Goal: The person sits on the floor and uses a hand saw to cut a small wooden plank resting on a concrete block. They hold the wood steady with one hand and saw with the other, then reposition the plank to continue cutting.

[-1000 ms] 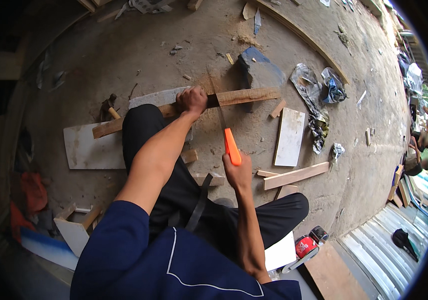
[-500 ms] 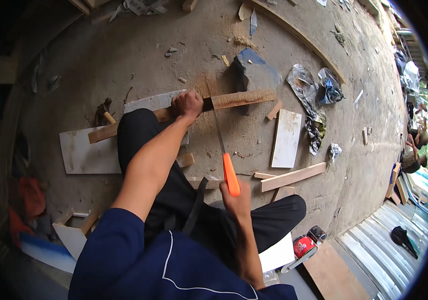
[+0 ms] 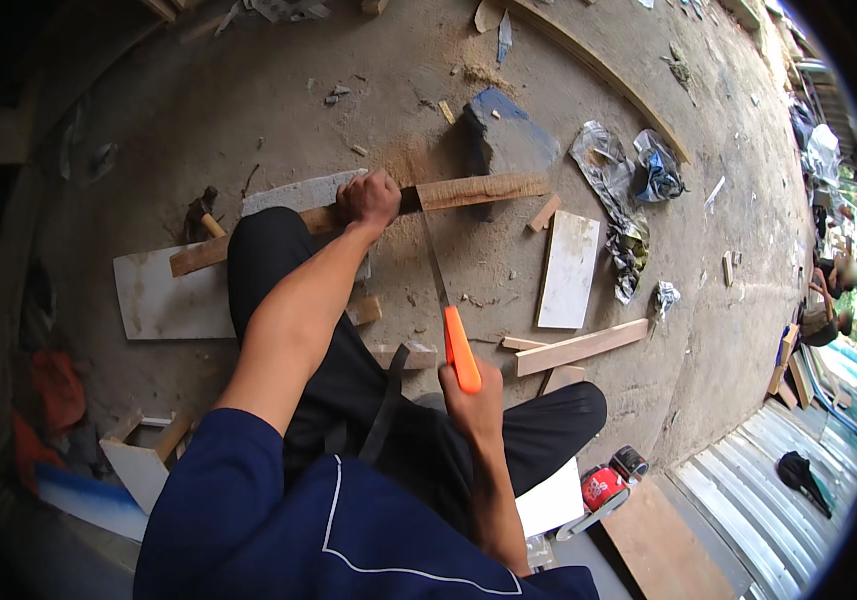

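A long wooden beam (image 3: pixel 483 190) lies crosswise in front of me, its right part by a dark block (image 3: pixel 513 135) and its left part passing over my bent left knee. My left hand (image 3: pixel 370 198) is closed around the beam near its middle. In my right hand (image 3: pixel 473 392) is the orange handle of a handsaw (image 3: pixel 458 345). The thin saw blade runs away from me up to the beam, meeting it just right of my left hand. Sawdust (image 3: pixel 410 165) lies on the floor beyond that spot.
A hammer (image 3: pixel 206 215) rests at the beam's left end, beside a white board (image 3: pixel 163 300). To the right are another white board (image 3: pixel 568 270), a wooden strip (image 3: pixel 583 347), crumpled plastic (image 3: pixel 603 165) and a red power tool (image 3: pixel 603 488). People (image 3: pixel 828 300) are at the far right.
The whole view has shifted slightly, so the floor things sit a little higher and further left. Both hands keep their grips, and the saw blade stays at the same place on the beam.
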Demonstrator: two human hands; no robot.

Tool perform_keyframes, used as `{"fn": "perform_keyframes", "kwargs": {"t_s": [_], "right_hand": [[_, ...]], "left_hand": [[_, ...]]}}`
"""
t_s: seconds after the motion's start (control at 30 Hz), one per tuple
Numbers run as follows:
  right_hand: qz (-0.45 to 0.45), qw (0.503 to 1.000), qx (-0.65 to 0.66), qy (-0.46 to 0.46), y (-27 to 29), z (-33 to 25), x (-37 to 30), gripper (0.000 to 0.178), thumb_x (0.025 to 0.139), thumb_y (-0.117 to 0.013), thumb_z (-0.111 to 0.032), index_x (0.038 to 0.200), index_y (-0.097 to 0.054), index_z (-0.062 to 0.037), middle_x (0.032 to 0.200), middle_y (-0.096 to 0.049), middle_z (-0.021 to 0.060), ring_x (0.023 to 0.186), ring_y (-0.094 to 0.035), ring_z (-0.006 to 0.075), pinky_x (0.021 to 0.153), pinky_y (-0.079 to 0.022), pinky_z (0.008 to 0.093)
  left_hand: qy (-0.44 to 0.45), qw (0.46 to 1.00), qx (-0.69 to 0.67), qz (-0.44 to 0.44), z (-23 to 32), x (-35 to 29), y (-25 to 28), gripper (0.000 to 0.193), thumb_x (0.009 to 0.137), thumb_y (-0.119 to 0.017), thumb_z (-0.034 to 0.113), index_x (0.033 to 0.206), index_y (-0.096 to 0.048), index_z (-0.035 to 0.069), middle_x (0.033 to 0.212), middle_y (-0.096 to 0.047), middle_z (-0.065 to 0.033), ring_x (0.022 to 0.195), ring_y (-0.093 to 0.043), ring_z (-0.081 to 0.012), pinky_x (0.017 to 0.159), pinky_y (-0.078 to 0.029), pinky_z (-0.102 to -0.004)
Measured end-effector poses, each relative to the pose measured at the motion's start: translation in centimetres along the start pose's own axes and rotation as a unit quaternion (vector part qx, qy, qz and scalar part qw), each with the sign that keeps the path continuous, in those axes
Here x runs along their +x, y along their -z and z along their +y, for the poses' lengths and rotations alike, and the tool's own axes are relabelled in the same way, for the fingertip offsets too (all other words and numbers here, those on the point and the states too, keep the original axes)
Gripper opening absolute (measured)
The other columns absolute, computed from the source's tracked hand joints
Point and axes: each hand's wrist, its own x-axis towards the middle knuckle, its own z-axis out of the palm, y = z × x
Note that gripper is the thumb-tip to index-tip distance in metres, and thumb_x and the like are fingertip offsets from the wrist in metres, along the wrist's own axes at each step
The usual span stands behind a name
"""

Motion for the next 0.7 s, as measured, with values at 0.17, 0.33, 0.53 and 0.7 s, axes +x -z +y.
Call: {"fn": "perform_keyframes", "kwargs": {"t_s": [0.17,0.33,0.53,0.7], "right_hand": [[0.008,1.0,-0.008,0.01,0.1,1.1,1.3,0.022,0.077,-0.06,-0.016,0.072,-0.056,0.0044,0.062,-0.055,0.0223,0.056,-0.055,0.0375,0.054,-0.042,0.0415],[0.018,1.0,-0.014,-0.009,-1.9,0.2,6.8,0.024,0.077,-0.061,-0.019,0.07,-0.055,0.0039,0.064,-0.056,0.0235,0.059,-0.056,0.0397,0.054,-0.042,0.0437],[0.019,1.0,0.02,-0.008,0.6,-0.9,-3.3,0.021,0.076,-0.062,-0.016,0.071,-0.056,0.0041,0.061,-0.054,0.0222,0.056,-0.057,0.0376,0.055,-0.043,0.0415],[0.014,0.999,-0.003,-0.031,-1.8,0.5,6.4,0.025,0.077,-0.061,-0.017,0.069,-0.054,0.0051,0.061,-0.054,0.0224,0.056,-0.056,0.0382,0.054,-0.043,0.0417]], "left_hand": [[-0.064,0.996,-0.027,0.052,0.4,0.8,-0.1,0.023,0.081,-0.047,0.022,0.071,-0.063,0.008,0.079,-0.066,-0.015,0.079,-0.062,-0.0357,0.072,-0.043,-0.0472],[-0.028,0.999,-0.002,0.04,1.3,-0.3,-0.1,0.024,0.08,-0.048,0.024,0.071,-0.062,0.007,0.078,-0.066,-0.0161,0.076,-0.063,-0.0378,0.067,-0.046,-0.0493],[0.0,1.0,-0.008,0.004,0.2,-0.7,0.0,0.024,0.082,-0.046,0.021,0.071,-0.062,0.008,0.077,-0.066,-0.0138,0.082,-0.062,-0.0336,0.078,-0.039,-0.0462],[-0.019,0.999,-0.022,0.014,1.5,-0.3,0.2,0.024,0.082,-0.046,0.021,0.07,-0.061,0.008,0.078,-0.066,-0.0128,0.079,-0.062,-0.0334,0.075,-0.038,-0.0469]]}}
